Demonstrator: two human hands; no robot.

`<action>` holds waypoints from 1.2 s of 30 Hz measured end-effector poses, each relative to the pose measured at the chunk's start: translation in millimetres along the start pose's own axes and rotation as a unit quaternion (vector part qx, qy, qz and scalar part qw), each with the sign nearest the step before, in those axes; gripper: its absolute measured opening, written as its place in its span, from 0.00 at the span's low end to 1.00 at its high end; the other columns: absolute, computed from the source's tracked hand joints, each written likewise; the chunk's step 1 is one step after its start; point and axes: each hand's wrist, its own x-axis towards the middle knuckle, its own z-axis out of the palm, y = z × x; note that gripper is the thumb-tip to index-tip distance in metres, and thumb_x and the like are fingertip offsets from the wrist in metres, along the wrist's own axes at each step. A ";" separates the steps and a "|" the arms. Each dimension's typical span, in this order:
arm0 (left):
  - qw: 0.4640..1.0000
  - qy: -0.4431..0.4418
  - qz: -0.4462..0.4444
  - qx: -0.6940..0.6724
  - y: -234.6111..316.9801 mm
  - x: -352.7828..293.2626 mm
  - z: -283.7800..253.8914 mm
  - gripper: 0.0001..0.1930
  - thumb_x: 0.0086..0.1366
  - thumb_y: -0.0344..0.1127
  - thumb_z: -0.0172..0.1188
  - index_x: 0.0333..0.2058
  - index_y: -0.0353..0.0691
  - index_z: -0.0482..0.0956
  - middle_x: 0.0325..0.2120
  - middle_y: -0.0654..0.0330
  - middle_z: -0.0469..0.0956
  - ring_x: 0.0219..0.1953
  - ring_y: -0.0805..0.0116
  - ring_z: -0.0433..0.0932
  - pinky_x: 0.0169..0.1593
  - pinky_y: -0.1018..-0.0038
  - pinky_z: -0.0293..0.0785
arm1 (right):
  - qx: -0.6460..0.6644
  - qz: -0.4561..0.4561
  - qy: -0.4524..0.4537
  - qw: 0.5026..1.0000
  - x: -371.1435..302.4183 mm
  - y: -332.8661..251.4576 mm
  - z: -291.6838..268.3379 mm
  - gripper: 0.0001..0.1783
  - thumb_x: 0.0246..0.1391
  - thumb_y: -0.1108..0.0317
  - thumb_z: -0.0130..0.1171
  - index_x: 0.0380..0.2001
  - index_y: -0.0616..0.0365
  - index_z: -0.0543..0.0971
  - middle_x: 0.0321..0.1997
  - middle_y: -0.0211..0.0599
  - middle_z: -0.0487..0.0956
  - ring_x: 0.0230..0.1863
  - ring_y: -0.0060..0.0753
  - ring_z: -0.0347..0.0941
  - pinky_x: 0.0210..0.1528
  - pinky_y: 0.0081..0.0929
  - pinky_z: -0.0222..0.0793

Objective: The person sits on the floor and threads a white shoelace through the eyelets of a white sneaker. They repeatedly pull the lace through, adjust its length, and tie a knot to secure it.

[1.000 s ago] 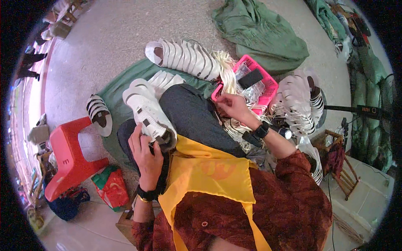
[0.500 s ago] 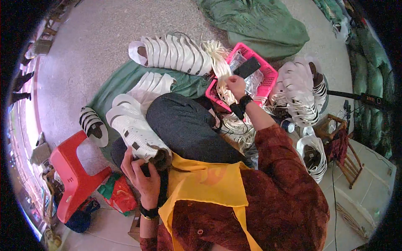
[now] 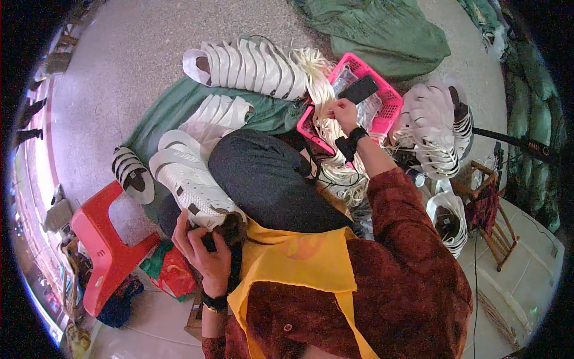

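Note:
Beside my thigh, a stack of white shoe uppers (image 3: 200, 185) with perforated fabric lies lengthwise. My left hand (image 3: 205, 248) is curled around the near end of the stack, at the dark opening of the nearest upper. My right hand (image 3: 345, 113) is at the left part of a pink basket (image 3: 391, 110), its fingers closed on a bundle of cream shoelaces (image 3: 321, 90). The laces hang over the basket's far left edge and spill out below it. How many strands my fingers pinch cannot be made out. A black phone (image 3: 359, 89) rests on clear plastic bags in the basket.
More white uppers (image 3: 254, 69) lie in a row at the far left, and others (image 3: 431, 128) stand stacked to the right. A red stool (image 3: 107, 239) is on the left. A wooden stool (image 3: 493, 209) stands right. Green cloth (image 3: 382, 36) covers the far floor.
The whole view has shifted slightly. My right hand stays on the laces and my left hand stays on the near end of the uppers.

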 end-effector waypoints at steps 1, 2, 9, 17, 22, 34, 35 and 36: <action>1.000 0.002 0.002 0.001 -1.1 -0.5 1.2 0.11 0.54 0.21 0.61 0.34 0.36 0.69 0.61 0.43 0.69 0.58 0.41 0.68 0.61 0.51 0.64 | -0.009 -0.005 0.008 1.000 -1.5 -0.8 -0.5 0.04 0.57 0.74 0.61 0.32 0.65 0.79 0.28 0.38 0.82 0.26 0.31 0.83 0.26 0.27 0.81; 1.000 0.004 0.005 0.001 -2.0 -0.4 2.2 0.11 0.54 0.21 0.61 0.34 0.36 0.69 0.61 0.43 0.69 0.58 0.41 0.68 0.61 0.51 0.64 | -0.018 -0.011 0.018 1.000 -0.2 0.0 -3.1 0.06 0.56 0.72 0.63 0.31 0.66 0.79 0.27 0.40 0.82 0.25 0.32 0.83 0.26 0.29 0.81; 1.000 -0.008 -0.003 0.010 -2.4 -0.4 0.3 0.09 0.58 0.28 0.61 0.34 0.36 0.69 0.61 0.43 0.69 0.60 0.42 0.68 0.63 0.50 0.64 | -0.168 -0.156 0.092 0.969 17.4 15.8 -4.8 0.12 0.52 0.64 0.67 0.31 0.64 0.81 0.26 0.40 0.83 0.23 0.32 0.83 0.27 0.32 0.79; 1.000 -0.010 -0.006 0.020 -3.2 -3.2 0.7 0.10 0.59 0.31 0.62 0.34 0.37 0.69 0.61 0.43 0.69 0.59 0.42 0.68 0.62 0.50 0.65 | -0.083 -0.062 0.065 0.992 8.5 4.6 -1.7 0.07 0.56 0.69 0.64 0.31 0.63 0.82 0.25 0.37 0.82 0.23 0.29 0.81 0.26 0.29 0.79; 1.000 -0.004 -0.004 0.011 -2.3 -2.7 -0.2 0.10 0.58 0.29 0.61 0.35 0.37 0.69 0.60 0.44 0.70 0.58 0.42 0.69 0.61 0.50 0.65 | 0.101 -0.017 0.021 0.995 -13.7 -21.4 -20.1 0.04 0.58 0.74 0.59 0.29 0.57 0.75 0.32 0.38 0.83 0.27 0.29 0.79 0.28 0.27 0.77; 0.999 -0.008 0.035 -0.022 -1.2 5.8 -10.7 0.13 0.53 0.21 0.62 0.36 0.37 0.70 0.59 0.44 0.70 0.56 0.42 0.70 0.60 0.52 0.66 | 0.326 -0.084 -0.212 0.918 -76.6 -219.0 -47.1 0.05 0.66 0.70 0.57 0.37 0.58 0.78 0.31 0.28 0.79 0.29 0.20 0.72 0.33 0.20 0.69; 0.999 -0.007 0.034 -0.028 -0.5 5.5 -11.3 0.13 0.53 0.21 0.62 0.36 0.37 0.70 0.59 0.44 0.70 0.55 0.42 0.70 0.60 0.52 0.66 | 0.314 -0.094 -0.228 0.917 -79.4 -227.5 -45.1 0.05 0.66 0.69 0.57 0.37 0.59 0.78 0.32 0.28 0.79 0.30 0.19 0.72 0.33 0.19 0.69; 0.999 -0.005 0.036 -0.039 -0.5 4.9 -12.7 0.13 0.53 0.21 0.62 0.36 0.37 0.70 0.59 0.43 0.70 0.55 0.42 0.70 0.60 0.52 0.66 | 0.303 -0.105 -0.244 0.915 -82.5 -234.7 -42.0 0.05 0.66 0.69 0.57 0.38 0.59 0.79 0.32 0.28 0.79 0.30 0.19 0.72 0.33 0.18 0.69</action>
